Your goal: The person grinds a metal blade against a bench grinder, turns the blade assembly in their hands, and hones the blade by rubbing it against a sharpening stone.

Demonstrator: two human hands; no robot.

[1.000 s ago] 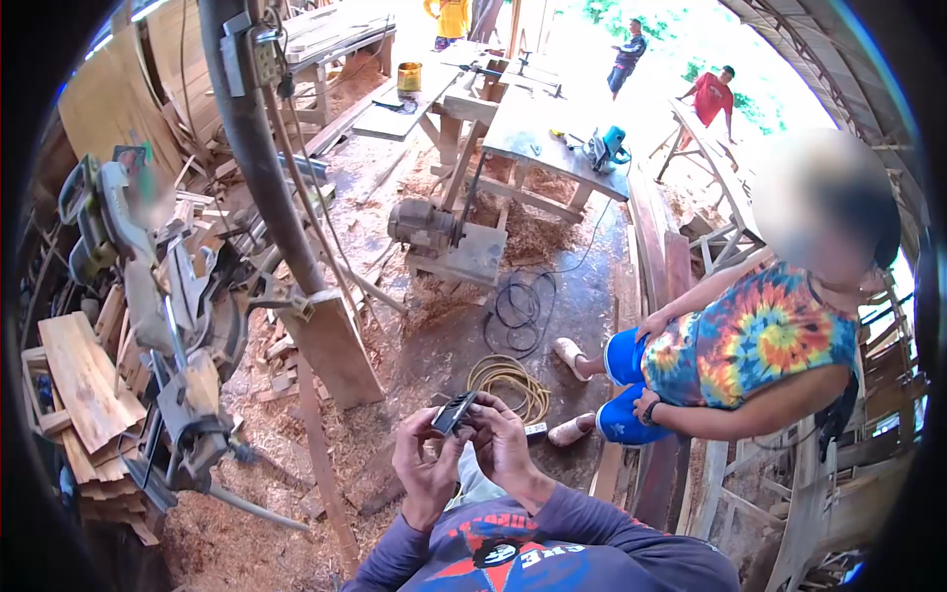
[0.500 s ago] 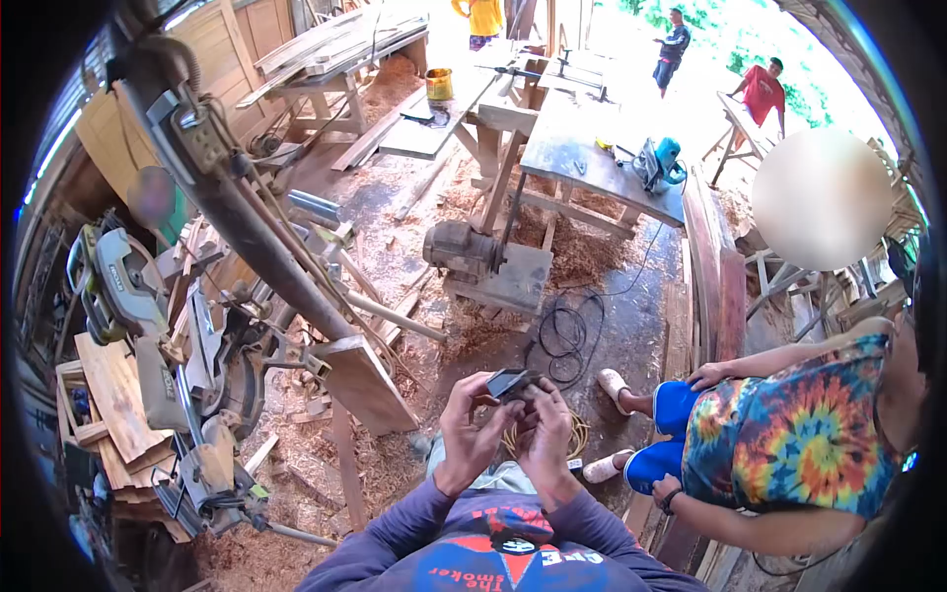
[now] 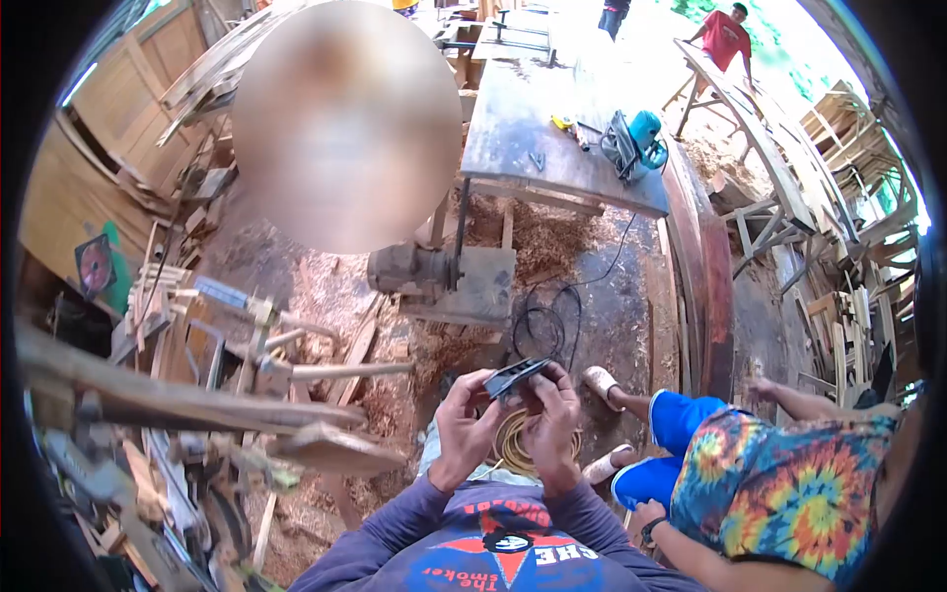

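The floor (image 3: 612,286) is strewn with wood shavings (image 3: 547,237); above its near part a small, dark, oblong object (image 3: 515,376) is held tilted, its left end pinched by the left hand (image 3: 466,422), its right end by the right hand (image 3: 554,419), both raised close together, fingers curled; yellow cord (image 3: 509,450) is coiled just beyond

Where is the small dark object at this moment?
In the head view, the small dark object is below centre, held by the left hand and right hand, above the yellow coil.
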